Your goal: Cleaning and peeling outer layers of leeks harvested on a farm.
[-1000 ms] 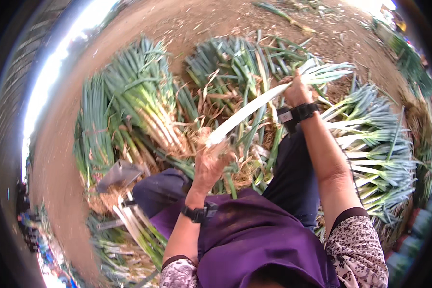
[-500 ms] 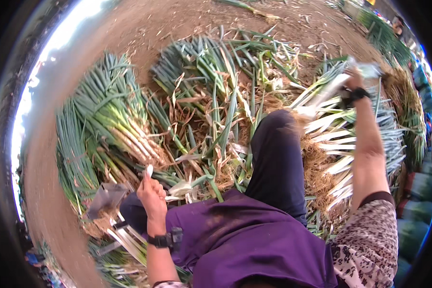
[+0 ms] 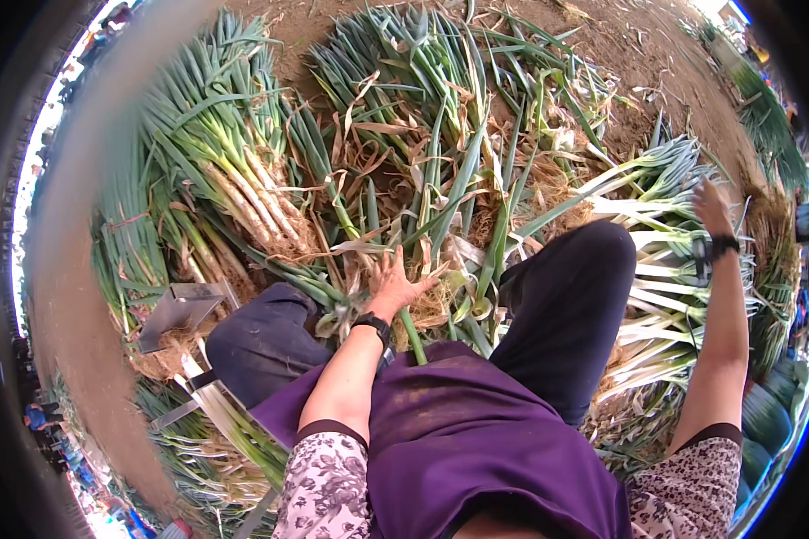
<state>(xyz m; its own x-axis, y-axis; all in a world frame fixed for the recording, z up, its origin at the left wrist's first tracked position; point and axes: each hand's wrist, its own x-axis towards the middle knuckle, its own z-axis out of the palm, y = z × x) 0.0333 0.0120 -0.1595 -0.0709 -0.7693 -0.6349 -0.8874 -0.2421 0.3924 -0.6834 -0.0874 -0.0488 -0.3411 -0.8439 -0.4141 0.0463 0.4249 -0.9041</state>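
My left hand [image 3: 401, 286] is open, fingers spread, over a heap of dry and green onion leaves [image 3: 445, 220] between my knees. Nothing shows in it. At the right, my right hand [image 3: 713, 208] is at the leafy tops of a row of peeled green onions [image 3: 661, 292] with white stalks and bushy roots. Its fingers are partly hidden, so their grip is unclear. Unpeeled green onions lie beyond my left hand: one bundle [image 3: 234, 171] with earthy roots to the left, another [image 3: 395, 67] farther off.
A metal box-like tool [image 3: 182, 314] stands by my left knee [image 3: 261, 346], with pale-stalked green onions [image 3: 229, 418] nearer me. My right knee [image 3: 593, 242] rises between the leaf heap and the peeled row. Brown soil [image 3: 634, 58] lies beyond. Wrapped green bundles [image 3: 768, 422] are at the far right.
My left hand has moved right and opened over the leaves; the small white piece at its thumb no longer shows. My right hand has left its blurred swing with a stalk. The view has shifted.
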